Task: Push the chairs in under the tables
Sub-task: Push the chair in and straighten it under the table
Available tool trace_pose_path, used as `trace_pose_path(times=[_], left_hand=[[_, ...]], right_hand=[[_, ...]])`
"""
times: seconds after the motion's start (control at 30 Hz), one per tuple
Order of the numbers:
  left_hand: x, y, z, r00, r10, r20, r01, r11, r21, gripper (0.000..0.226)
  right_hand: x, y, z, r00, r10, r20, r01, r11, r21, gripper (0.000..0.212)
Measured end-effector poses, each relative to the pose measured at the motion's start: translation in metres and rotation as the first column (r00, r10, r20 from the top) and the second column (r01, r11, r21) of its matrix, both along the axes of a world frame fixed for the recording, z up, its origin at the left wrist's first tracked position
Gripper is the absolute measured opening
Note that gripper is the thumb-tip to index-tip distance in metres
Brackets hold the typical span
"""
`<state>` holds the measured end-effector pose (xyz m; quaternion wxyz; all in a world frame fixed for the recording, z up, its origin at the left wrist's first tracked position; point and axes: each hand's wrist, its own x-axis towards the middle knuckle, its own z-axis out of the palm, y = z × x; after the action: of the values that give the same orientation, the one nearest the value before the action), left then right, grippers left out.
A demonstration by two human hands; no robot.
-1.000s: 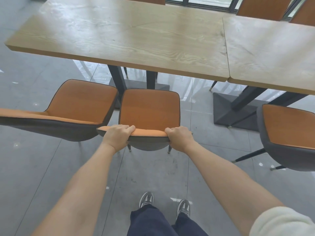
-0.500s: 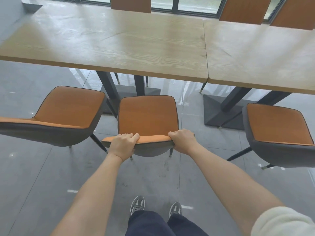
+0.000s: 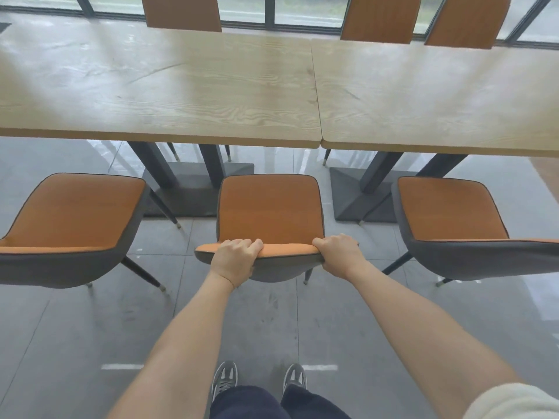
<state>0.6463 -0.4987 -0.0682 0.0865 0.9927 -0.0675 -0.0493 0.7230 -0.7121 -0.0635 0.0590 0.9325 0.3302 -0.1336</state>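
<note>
An orange chair with a grey shell, the middle chair (image 3: 269,207), stands in front of me, its seat short of the near edge of the left wooden table (image 3: 157,86). My left hand (image 3: 234,257) grips the top of its backrest on the left. My right hand (image 3: 338,252) grips the backrest's right corner. A second wooden table (image 3: 438,92) butts against the first on the right. Both dark table bases show under the tops.
The left chair (image 3: 72,213) and the right chair (image 3: 447,210), of the same kind, stand pulled out on either side. Three more chair backs (image 3: 181,12) rise beyond the tables by the windows. Grey tiled floor (image 3: 75,343) and my shoes are below.
The middle chair has turned square to the table and shifted right, toward the seam between the two tables. Both hands have kept their grip on the backrest.
</note>
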Motion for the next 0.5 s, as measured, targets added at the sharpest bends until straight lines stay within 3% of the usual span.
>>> trace_pose_path(times=[0.1, 0.5], left_hand=[[0.012, -0.017, 0.004, 0.996, -0.084, -0.012, 0.085, 0.996, 0.04, 0.037], [0.028, -0.064, 0.001, 0.988, -0.154, 0.032, 0.152, 0.987, 0.044, 0.043]], right_hand=[[0.004, -0.021, 0.001, 0.999, -0.032, -0.007, 0.032, 0.999, -0.003, 0.017], [0.012, -0.068, 0.0, 0.987, -0.154, -0.045, 0.153, 0.988, -0.021, 0.019]])
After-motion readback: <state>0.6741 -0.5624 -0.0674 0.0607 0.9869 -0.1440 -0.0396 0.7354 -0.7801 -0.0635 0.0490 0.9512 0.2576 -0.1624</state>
